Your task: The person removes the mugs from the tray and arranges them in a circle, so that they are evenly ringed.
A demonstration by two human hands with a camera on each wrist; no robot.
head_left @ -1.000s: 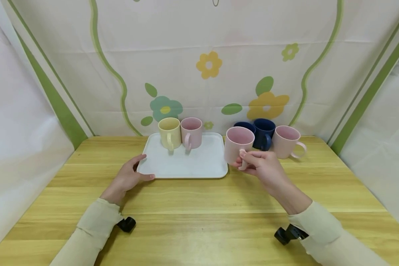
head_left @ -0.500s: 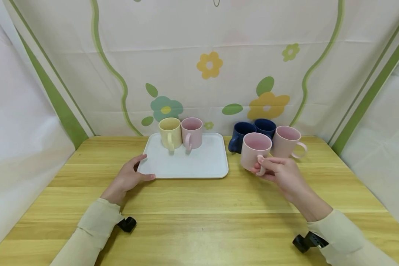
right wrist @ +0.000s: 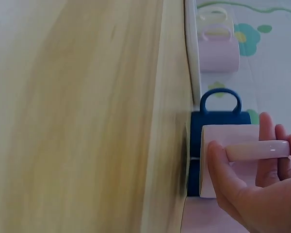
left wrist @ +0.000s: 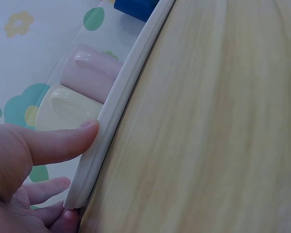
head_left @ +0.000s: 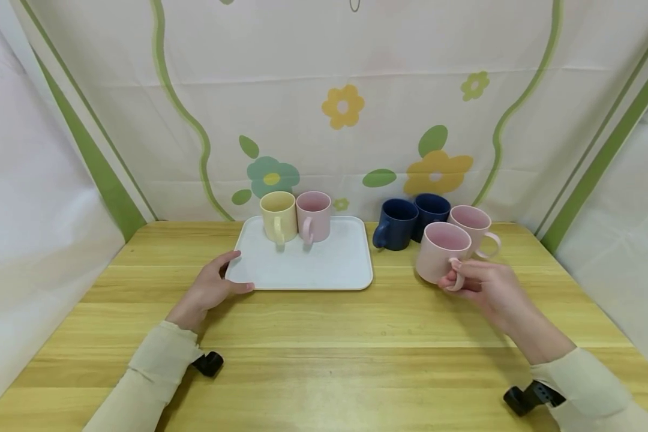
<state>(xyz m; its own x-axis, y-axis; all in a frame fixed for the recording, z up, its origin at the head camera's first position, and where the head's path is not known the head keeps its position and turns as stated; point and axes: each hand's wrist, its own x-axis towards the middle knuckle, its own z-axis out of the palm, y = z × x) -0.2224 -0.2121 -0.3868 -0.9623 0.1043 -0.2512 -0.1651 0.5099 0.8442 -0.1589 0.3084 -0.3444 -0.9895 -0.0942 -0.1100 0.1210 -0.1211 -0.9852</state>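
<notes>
My right hand (head_left: 491,294) pinches the handle of a pink mug (head_left: 434,261), upright and close over the tabletop on the right. Just behind it stands another pink mug (head_left: 476,231), partly hidden. Two navy mugs (head_left: 402,231) stand beside these; the farther one is partly covered. My left hand (head_left: 210,291) holds the front left corner of a white tray (head_left: 302,267), thumb along the front rim (left wrist: 109,107) and fingers around the left side. On the tray's back part, a yellow mug (head_left: 288,223) and a pink mug (head_left: 320,225) stand side by side, handles toward me.
A wooden table (head_left: 324,360) carries everything. A white cloth with printed flowers (head_left: 343,107) hangs right behind the mugs, and more white cloth (head_left: 38,210) closes off the left and right sides. Black wrist cameras (head_left: 207,363) sit under both sleeves.
My right hand has carried the pink mug right and toward me, from beside the tray to in front of the other pink mug, uncovering the nearer navy mug. My left hand stays on the tray.
</notes>
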